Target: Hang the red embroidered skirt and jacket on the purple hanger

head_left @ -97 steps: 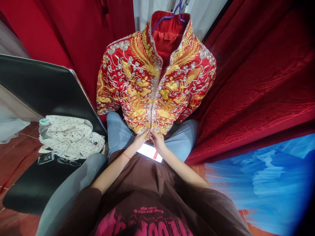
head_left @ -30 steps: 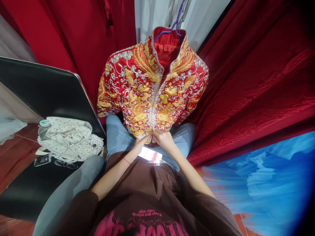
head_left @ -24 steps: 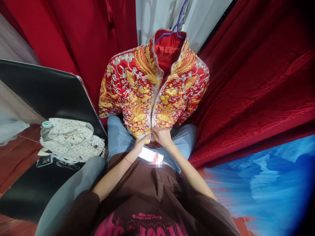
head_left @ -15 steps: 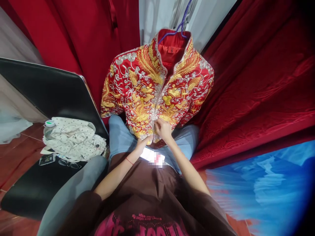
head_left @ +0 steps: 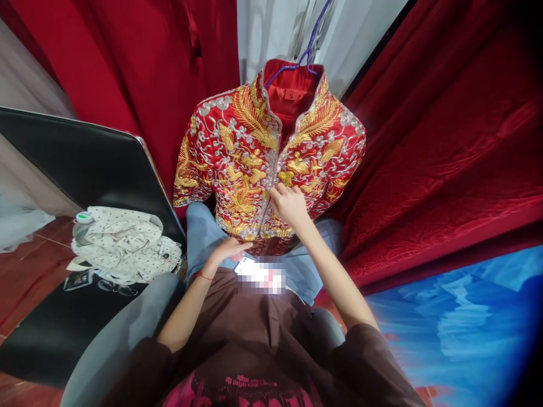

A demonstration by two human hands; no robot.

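A red short-sleeved jacket [head_left: 237, 152] with gold and silver embroidery hangs upright in front of my lap on a purple hanger [head_left: 313, 42]. My right hand [head_left: 291, 206] is pinched at its front opening, about mid-chest, on what looks like the zipper; the pull itself is hidden by my fingers. Below that hand the two front edges meet, while the collar above spreads apart. My left hand [head_left: 229, 250] is just under the jacket's hem with its fingers stretched out, holding nothing. A phone [head_left: 250, 273] with a lit screen lies on my lap beneath it.
To the left stands a black chair [head_left: 97, 152] with a spotted white cloth [head_left: 123, 243], sunglasses [head_left: 116, 287] and a small dark packet [head_left: 78, 280] on its seat. Red curtains [head_left: 432, 141] hang on both sides. Blue patterned fabric [head_left: 462, 322] is at lower right.
My right hand has slid up the jacket's front. My left hand has let go of the hem and moved left and down. The jacket's collar sits slightly lower in view.
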